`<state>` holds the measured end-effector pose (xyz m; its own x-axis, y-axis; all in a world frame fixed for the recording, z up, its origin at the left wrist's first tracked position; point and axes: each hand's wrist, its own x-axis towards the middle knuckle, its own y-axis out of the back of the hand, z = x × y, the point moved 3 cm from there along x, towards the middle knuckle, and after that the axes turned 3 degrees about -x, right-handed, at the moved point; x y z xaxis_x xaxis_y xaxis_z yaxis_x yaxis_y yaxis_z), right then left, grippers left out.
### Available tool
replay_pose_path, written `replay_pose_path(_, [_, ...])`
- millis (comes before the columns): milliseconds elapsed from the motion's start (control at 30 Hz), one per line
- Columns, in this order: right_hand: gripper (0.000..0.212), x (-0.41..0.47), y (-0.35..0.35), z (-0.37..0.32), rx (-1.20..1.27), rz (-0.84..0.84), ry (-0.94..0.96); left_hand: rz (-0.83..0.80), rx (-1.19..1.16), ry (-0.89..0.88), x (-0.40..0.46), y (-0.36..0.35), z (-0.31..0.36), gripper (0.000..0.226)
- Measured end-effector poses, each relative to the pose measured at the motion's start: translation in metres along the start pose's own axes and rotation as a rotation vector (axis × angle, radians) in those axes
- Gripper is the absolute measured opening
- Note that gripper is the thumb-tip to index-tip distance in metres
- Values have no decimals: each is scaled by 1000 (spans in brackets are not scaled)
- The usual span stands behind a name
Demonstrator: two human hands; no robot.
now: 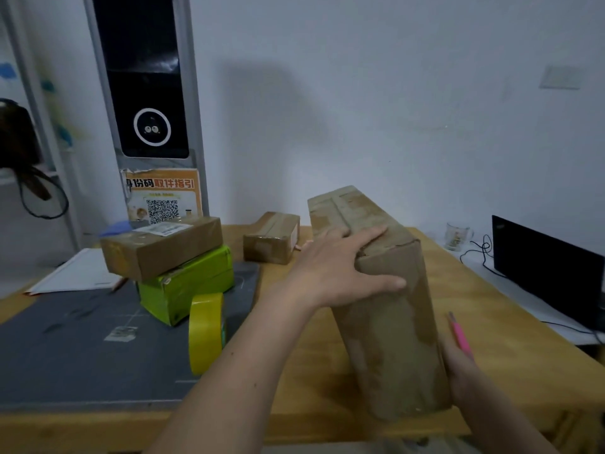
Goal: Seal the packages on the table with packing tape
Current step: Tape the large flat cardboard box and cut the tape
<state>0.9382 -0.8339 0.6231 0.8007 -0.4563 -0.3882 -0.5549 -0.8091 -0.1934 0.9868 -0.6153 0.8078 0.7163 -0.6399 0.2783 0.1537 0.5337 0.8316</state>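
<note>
A long brown cardboard package (389,339) stands tilted on the wooden table (491,322). My left hand (337,270) lies flat over its top near corner, thumb on the front face. My right hand (458,365) presses on the package's lower right side and holds a pink cutter (460,335). A yellow roll of packing tape (206,332) stands on edge to the left of my left forearm. Farther left, a brown package (163,247) lies on top of a green box (190,286). A small brown package (271,239) sits at the back.
A grey cutting mat (82,348) covers the table's left part, with white papers (75,273) behind it. A black laptop (546,267) with cables and a glass mug (456,235) stand to the right. A tall kiosk (147,109) with a QR poster is against the wall.
</note>
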Motion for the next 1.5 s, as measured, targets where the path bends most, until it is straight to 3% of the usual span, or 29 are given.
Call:
replay_pose_path(133, [30,-3,4,8,25,-56,-55,97,-105,116,-3,3,-15,114])
replay_pose_path(200, [30,-4,10,1,156,-53,16,149,-182,165,-7,2,-29,122])
replay_pose_path(267, [62,-13,15,-21,223,-60,103,168,-328,241,-14,-4,-52,130])
replay_pose_path(300, [66,-24,14,-37,166,-93,157,163,-501,281,-18,-10,-66,129])
replay_pose_path(400, [55,-52,11,-90,-184,-105,412,102,-1032,419,-30,-40,-98,98])
replay_pose_path(500, [52,-80,-4,-135,-510,-122,718,107,-1330,631,-30,-79,-115,91])
replay_pose_path(667, [72,-121,-48,-171,-1038,-171,1082,179,-1868,798,-18,-118,-109,76])
replay_pose_path(800, [81,-152,-85,-167,-1415,-98,1276,317,-1950,945,-9,-136,-88,60])
replay_pose_path(933, [82,-170,-100,-143,-1625,116,1483,259,-2078,922,-6,-148,-79,78])
replay_pose_path(1067, [85,-165,-103,-123,-1712,256,1432,253,-2241,945,-6,-162,-79,86])
replay_pose_path(1233, [82,-150,-96,-110,-1817,129,1355,243,-2338,956,-4,-184,-76,92])
replay_pose_path(1367, [69,-152,-96,-102,-1757,188,1400,224,-2291,941,-2,-184,-88,93])
replay_pose_path(1500, [58,-158,-84,-116,-1427,163,1414,160,-2237,834,6,-164,-99,92])
